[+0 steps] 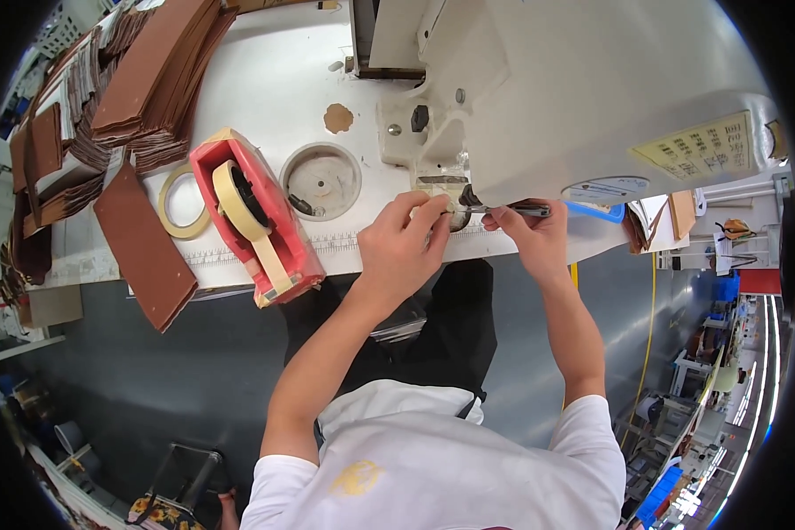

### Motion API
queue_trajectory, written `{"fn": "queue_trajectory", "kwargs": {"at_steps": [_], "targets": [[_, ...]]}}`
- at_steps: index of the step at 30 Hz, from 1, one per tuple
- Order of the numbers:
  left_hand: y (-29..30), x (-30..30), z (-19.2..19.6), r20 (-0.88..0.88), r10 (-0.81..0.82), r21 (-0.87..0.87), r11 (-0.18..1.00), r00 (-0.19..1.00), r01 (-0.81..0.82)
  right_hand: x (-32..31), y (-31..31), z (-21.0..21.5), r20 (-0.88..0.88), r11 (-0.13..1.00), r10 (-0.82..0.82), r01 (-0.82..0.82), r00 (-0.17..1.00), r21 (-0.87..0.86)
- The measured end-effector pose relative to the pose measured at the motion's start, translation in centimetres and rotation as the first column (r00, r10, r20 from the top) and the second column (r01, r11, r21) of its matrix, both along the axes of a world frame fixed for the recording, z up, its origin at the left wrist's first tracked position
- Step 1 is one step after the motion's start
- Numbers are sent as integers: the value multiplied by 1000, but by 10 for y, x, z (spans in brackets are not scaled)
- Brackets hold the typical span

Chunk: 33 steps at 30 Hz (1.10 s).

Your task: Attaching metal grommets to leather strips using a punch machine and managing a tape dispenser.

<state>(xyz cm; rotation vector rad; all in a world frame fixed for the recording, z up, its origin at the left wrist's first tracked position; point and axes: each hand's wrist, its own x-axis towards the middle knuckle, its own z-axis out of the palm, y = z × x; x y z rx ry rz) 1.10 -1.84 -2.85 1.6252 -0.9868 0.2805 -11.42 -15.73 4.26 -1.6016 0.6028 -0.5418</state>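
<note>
My left hand [400, 243] is at the machine's edge, thumb and fingers pinched together. Whatever sits between those fingertips is too small to make out. Beside it, my right hand [536, 236] grips a slim metal tool [532, 210], whose exact kind I cannot tell. The tool's shaft points left toward my left fingertips, passing by a small dark part [468, 196] of the machine. Both hands work close under the head of a large white sewing machine [583, 97], at the table's near edge.
Left of my hands stands a red tape dispenser [296, 238] with a roll of masking tape. A loose tape roll [165, 208], a single brown panel [146, 243] and stacked brown panels [155, 71] lie farther left. A round recess [336, 177] sits in the white table [265, 79].
</note>
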Motion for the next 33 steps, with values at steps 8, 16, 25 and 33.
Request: {"fn": "queue_trajectory", "kwargs": {"at_steps": [8, 16, 25, 33], "targets": [[-2, -2, -3, 218, 12, 94, 995, 976, -34, -2, -2, -2, -1, 997, -54, 54, 999, -62], [-2, -4, 1, 301, 63, 152, 982, 952, -113, -50, -65, 10, 25, 973, -217, 214, 976, 88], [-3, -1, -6, 170, 6, 21, 1000, 985, -10, -47, -151, 4, -334, 529, -335, -118, 881, -841], [0, -2, 4, -115, -81, 29, 996, 990, 85, -49, -143, 5, -338, 464, -359, -148, 870, -873]]}}
